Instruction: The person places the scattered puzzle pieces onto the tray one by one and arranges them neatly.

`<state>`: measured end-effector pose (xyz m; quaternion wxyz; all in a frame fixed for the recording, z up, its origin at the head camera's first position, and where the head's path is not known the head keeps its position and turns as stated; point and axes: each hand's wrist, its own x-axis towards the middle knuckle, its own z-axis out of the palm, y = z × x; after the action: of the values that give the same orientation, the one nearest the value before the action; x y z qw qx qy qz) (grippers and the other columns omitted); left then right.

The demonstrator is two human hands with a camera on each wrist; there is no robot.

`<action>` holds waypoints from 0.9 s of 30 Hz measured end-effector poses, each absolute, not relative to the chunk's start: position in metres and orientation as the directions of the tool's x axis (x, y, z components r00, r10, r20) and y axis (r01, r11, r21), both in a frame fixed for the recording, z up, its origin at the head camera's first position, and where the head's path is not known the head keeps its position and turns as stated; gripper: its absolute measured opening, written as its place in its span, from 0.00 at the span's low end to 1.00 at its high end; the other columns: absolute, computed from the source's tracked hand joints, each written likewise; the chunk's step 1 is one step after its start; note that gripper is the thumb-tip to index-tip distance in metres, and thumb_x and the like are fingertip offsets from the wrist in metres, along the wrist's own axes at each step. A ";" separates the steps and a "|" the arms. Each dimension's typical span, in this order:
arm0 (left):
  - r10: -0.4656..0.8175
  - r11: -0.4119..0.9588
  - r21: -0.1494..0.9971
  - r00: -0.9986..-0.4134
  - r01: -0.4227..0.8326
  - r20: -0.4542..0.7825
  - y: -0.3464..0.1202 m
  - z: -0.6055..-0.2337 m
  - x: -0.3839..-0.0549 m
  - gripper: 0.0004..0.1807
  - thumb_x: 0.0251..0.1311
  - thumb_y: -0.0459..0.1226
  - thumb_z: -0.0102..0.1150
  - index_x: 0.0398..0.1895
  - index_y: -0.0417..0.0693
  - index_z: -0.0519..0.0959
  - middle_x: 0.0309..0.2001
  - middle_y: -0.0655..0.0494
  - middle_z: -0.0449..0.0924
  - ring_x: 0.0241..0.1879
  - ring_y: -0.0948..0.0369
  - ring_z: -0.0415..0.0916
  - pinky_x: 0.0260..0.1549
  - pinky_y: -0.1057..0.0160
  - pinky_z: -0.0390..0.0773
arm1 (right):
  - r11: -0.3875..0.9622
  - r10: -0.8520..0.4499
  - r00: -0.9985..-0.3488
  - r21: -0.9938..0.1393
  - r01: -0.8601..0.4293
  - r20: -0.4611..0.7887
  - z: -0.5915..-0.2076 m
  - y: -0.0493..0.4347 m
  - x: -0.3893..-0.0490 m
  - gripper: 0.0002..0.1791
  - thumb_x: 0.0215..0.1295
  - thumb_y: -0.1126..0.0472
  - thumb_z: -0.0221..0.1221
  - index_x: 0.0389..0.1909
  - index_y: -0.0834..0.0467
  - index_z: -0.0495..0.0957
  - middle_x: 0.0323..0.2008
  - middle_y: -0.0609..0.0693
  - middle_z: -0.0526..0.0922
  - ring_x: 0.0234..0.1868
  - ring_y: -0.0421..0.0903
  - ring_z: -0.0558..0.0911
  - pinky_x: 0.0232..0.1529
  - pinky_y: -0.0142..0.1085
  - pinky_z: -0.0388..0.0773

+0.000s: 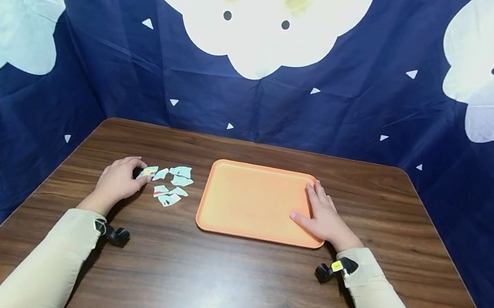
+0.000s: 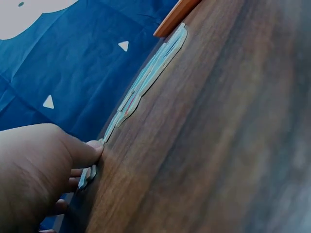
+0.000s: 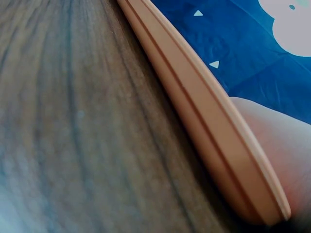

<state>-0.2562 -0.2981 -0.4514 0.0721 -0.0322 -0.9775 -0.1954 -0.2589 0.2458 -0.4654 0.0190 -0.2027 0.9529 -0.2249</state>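
Note:
My left hand [image 1: 120,181] is at the left end of a loose group of thin, light-blue printed puzzle pieces. Thumb and fingers curve around the leftmost puzzle piece [image 1: 149,172] and pinch its edges; in the left wrist view the thumb [image 2: 90,151] meets the card edge. Several other irregular pieces [image 1: 168,198] lie flat just to the right. My right hand [image 1: 326,218] rests with fingers spread on the right side of an orange tray [image 1: 249,202]. Only part of that hand shows behind the tray's rim [image 3: 194,104] in the right wrist view.
Both forearms lie over a brown wooden table [image 1: 209,276]. A small black camera [image 1: 117,236] is strapped to the left wrist, another camera [image 1: 327,272] to the right. Dark blue cloth [image 1: 254,107] with white clouds hangs beyond the table's far edge and sides.

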 end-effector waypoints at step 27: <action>-0.070 0.919 0.391 -0.952 0.055 0.298 -0.265 -0.450 -0.276 0.26 0.55 0.45 0.59 0.55 0.41 0.81 0.53 0.36 0.79 0.52 0.37 0.67 0.56 0.31 0.52 | 0.811 -0.396 -0.916 -0.443 -0.382 0.066 -0.461 0.243 -0.257 0.57 0.64 0.34 0.60 0.80 0.64 0.46 0.79 0.67 0.38 0.80 0.62 0.41 0.75 0.61 0.39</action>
<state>-0.2761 -0.2654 -0.4504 0.1550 0.0041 -0.9671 -0.2015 -0.2574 0.2430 -0.4611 0.0148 -0.2045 0.9514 -0.2298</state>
